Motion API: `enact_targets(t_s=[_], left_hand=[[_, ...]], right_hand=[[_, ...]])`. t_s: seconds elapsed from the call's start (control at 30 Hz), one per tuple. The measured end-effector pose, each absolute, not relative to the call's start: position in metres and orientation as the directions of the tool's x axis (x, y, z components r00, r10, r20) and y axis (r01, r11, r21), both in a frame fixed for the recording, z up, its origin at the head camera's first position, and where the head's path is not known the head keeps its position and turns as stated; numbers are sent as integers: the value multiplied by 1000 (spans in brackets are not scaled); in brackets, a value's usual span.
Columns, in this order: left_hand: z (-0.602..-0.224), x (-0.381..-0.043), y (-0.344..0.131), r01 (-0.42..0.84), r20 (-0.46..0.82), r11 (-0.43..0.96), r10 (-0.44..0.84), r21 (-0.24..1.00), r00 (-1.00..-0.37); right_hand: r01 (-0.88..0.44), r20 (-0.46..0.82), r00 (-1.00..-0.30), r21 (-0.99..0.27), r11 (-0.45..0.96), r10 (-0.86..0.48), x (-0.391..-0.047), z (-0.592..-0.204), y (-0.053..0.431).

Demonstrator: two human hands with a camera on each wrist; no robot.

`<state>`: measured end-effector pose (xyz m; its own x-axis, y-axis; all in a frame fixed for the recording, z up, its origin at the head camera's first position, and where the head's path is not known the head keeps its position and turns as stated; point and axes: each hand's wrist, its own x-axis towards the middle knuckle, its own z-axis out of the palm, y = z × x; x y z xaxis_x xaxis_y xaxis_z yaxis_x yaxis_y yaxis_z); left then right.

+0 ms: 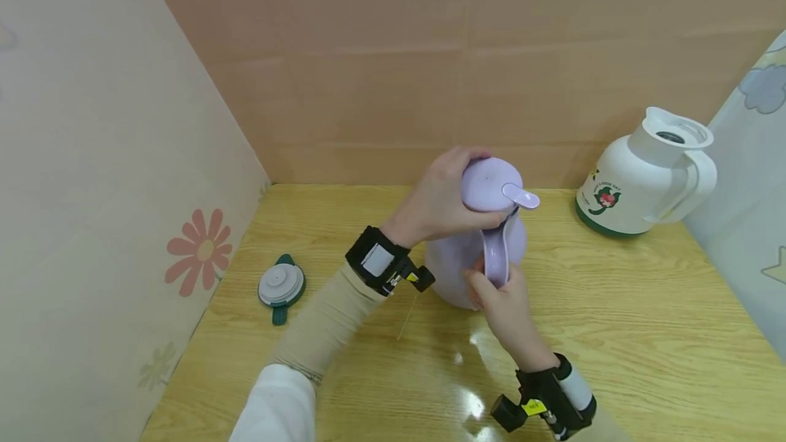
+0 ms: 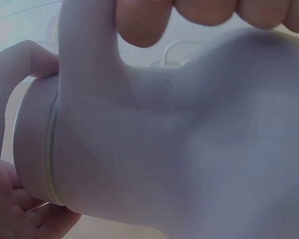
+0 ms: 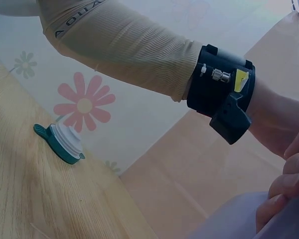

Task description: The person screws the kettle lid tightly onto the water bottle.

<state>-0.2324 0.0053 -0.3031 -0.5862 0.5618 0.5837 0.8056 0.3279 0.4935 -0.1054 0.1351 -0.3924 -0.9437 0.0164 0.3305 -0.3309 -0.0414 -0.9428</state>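
Lavender jug (image 1: pixel 447 261), right of centre in the head view: the left hand (image 1: pixel 451 193) grasps its lid (image 1: pixel 489 179), the right hand (image 1: pixel 506 309) its handle (image 1: pixel 496 258). Torque on the lid against a slack handle hold would probably twist or tip the jug; the smooth surface might let fingers slip. Whether the lid is tight cannot be told; the left hand covers part of its rim, and the right wrist view crops the jug at lower right.
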Motion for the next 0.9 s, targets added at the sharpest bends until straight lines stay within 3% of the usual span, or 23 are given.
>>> enact_targets(t_s=[0.3, 0.9], left_hand=[[-312, -235, 9, 800, 567, 305, 579, 516, -586], [-311, -238, 5, 779, 465, 402, 636, 481, -616]], right_hand=[[-332, 332, -943, -941, -58, 10, -105, -393, 136], [-324, 323, -946, -944, -62, 31, -106, -393, 136]])
